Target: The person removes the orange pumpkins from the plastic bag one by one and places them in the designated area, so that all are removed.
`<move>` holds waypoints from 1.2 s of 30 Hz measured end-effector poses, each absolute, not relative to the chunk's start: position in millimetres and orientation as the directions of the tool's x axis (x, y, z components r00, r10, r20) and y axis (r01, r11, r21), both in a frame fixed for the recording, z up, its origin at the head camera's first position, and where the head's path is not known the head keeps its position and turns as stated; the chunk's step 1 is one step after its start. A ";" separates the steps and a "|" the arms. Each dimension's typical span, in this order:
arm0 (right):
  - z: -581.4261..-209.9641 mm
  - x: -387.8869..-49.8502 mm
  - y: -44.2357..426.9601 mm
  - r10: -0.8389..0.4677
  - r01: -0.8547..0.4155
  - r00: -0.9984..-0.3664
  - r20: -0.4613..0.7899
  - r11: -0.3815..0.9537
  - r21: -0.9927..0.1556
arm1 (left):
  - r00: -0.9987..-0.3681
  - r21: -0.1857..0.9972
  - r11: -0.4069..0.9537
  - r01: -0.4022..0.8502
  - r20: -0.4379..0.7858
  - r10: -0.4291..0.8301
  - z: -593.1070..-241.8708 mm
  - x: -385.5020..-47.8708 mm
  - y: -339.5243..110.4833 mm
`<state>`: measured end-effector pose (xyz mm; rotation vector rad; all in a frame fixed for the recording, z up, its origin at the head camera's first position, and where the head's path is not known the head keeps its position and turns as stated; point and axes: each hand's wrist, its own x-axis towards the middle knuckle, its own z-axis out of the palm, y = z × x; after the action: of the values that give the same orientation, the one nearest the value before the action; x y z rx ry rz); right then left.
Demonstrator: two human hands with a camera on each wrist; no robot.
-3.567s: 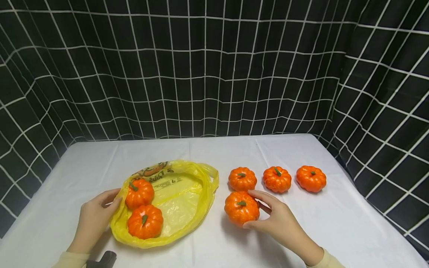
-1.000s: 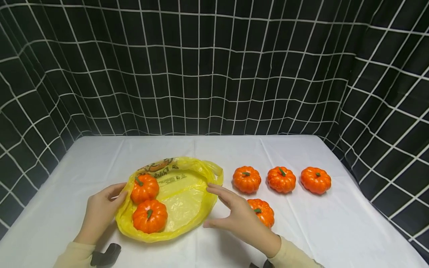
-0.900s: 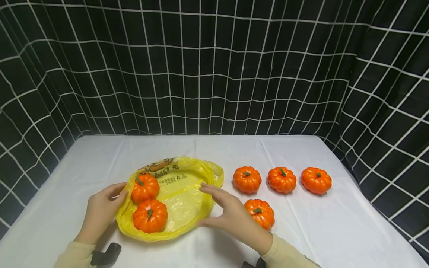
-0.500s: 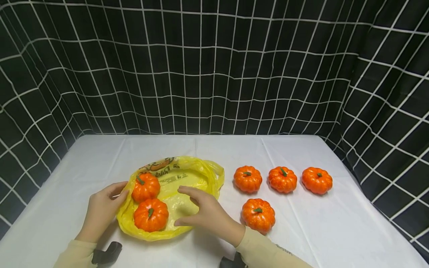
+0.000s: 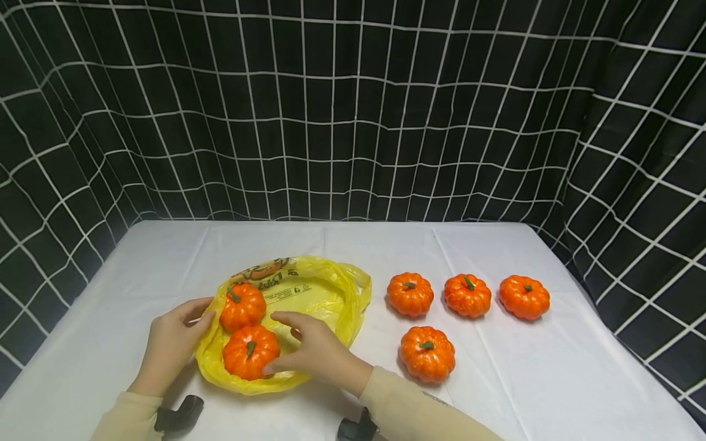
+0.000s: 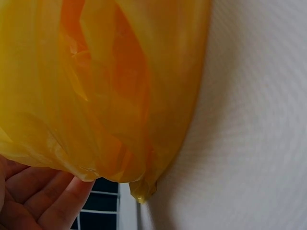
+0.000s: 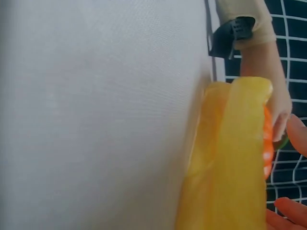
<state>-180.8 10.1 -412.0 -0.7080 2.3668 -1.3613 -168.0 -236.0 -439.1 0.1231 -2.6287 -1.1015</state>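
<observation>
A yellow plastic bag [image 5: 325, 291] lies spread with its mouth upward, two small orange pumpkins inside at its left. One, the back pumpkin [image 5: 242, 307], leans near the left rim; the front pumpkin [image 5: 250, 352] touches or nearly touches it. My left hand [image 5: 171, 340] pinches the bag's left rim; in the left wrist view its fingers [image 6: 60, 201] lie against the plastic. My right hand [image 5: 314, 349] reaches over the bag's front rim, thumb and fingers spread apart. Its thumb tip is beside the front pumpkin; contact is unclear. Nothing is between its fingers.
To the right, a back row holds a left pumpkin [image 5: 410, 294], a middle pumpkin [image 5: 467, 296] and a right pumpkin [image 5: 524, 297]. Another loose pumpkin [image 5: 427, 354] sits in front. All rest on a white-covered table [image 5: 551, 380], with a black grid curtain [image 5: 353, 110] behind.
My right hand has let go of the loose front pumpkin on the right, which sits slightly farther right. The hand has moved left over the bag toward the pumpkins inside. My left hand stays.
</observation>
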 end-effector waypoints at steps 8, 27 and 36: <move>-416.8 -181.2 -2.0 -0.561 -0.182 -0.821 -0.102 0.428 -0.885 | -0.953 0.704 0.709 0.039 0.240 -0.185 -437.8 -167.3 -235.2; -423.3 -182.3 -12.9 -0.544 -0.242 -0.833 -0.102 0.524 -0.817 | -0.963 0.716 0.698 0.004 0.192 -0.191 -436.8 -167.4 -234.3; -422.7 -181.2 -14.6 -0.533 -0.237 -0.839 -0.109 0.539 -0.808 | -0.962 0.711 0.703 0.009 0.199 -0.188 -436.8 -167.4 -233.7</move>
<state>-181.2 -14.6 -422.7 -0.6344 2.4372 -1.2042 -167.4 -233.7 -436.8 0.1425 -2.6557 -1.1113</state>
